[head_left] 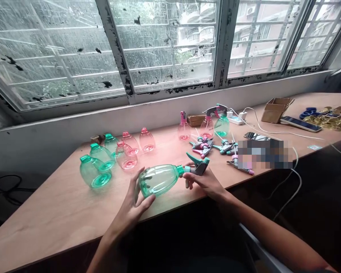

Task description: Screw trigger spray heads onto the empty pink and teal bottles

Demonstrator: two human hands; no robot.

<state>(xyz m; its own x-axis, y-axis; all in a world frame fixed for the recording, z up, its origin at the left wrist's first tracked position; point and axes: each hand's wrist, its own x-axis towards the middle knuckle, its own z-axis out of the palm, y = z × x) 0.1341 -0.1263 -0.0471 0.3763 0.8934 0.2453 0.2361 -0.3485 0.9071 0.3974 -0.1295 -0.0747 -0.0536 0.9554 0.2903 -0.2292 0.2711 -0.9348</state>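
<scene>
I hold a green transparent spray bottle (pixel 160 178) on its side just above the wooden table (pixel 59 208). My left hand (pixel 135 203) wraps round its base end. My right hand (pixel 203 180) grips the grey-and-green trigger sprayer head (pixel 197 165) at the bottle's neck. Both hands are closed on these parts.
Green and pink bottles without heads (pixel 110 157) lie at the left. Loose trigger heads (pixel 213 146) lie in the middle; three assembled spray bottles (pixel 207 127) stand behind them. A power strip (pixel 236 119), white cables, a cardboard box (pixel 275 110), phones and gold pieces (pixel 329 120) are right.
</scene>
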